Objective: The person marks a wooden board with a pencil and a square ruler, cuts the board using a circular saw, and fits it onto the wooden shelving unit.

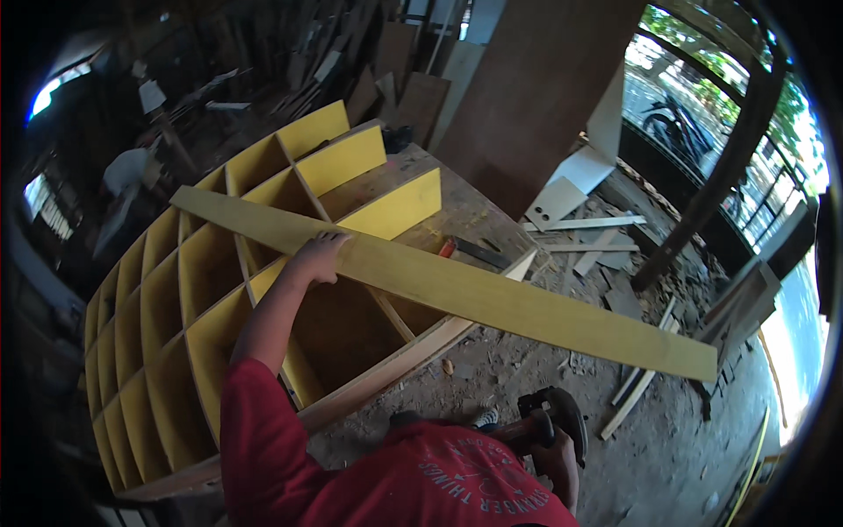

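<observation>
Workshop floor, strewn with scraps; one motorcycle outside at two o'clock. One gridded yellow frame lies toward nine o'clock on the worktop. One long yellow board lies across the frame, from ten to four o'clock. Left grip: clasped on the board. Right grip, five o'clock: closed round one dark power tool. Red shirt, six o'clock: pale printed lettering.

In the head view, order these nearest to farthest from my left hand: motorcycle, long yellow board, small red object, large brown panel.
1. Long yellow board: touching your left hand.
2. Small red object: to the hand's right.
3. Large brown panel: leaning, upper right.
4. Motorcycle: outside, farther right.
</observation>
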`<state>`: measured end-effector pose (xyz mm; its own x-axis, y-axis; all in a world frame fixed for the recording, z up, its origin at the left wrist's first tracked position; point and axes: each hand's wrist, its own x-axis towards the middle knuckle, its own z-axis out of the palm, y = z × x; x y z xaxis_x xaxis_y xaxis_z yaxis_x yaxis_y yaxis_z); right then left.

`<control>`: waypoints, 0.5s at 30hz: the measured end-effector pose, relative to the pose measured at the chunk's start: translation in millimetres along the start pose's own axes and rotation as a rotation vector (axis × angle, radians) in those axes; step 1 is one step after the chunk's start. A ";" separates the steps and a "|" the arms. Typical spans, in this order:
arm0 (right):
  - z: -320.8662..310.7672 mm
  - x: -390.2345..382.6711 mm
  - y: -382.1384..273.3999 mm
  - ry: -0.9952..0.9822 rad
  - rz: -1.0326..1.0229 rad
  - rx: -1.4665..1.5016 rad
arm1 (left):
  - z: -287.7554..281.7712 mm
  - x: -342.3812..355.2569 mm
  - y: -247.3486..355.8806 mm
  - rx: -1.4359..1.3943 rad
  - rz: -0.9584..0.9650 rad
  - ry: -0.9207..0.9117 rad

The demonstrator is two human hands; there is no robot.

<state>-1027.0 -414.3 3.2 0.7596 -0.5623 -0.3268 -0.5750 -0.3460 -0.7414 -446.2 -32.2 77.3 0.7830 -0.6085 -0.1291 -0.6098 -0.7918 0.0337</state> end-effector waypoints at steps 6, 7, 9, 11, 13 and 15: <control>-38.2 75.0 -27.4 -0.097 0.052 -0.064 | -29.4 10.9 5.5 0.137 0.083 -0.069; -38.7 87.0 -28.3 -0.082 0.061 -0.071 | -36.7 13.6 6.7 0.217 0.148 -0.024; -37.5 101.3 -28.8 -0.082 0.064 -0.045 | -37.1 18.1 7.7 0.247 0.226 -0.016; -30.0 117.8 -38.5 -0.073 0.071 -0.016 | -38.2 30.7 -4.7 0.278 0.313 -0.005; -30.8 125.2 -55.7 -0.064 0.114 -0.006 | -34.3 39.1 -10.1 0.141 0.338 -0.112; -26.0 125.9 -57.1 -0.033 0.122 -0.028 | -36.6 45.6 -7.8 0.205 0.381 -0.129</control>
<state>-906.5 -484.9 19.6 0.6924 -0.5770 -0.4331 -0.6719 -0.2971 -0.6784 -401.2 -55.7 107.4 0.4844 -0.8325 -0.2689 -0.8733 -0.4782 -0.0929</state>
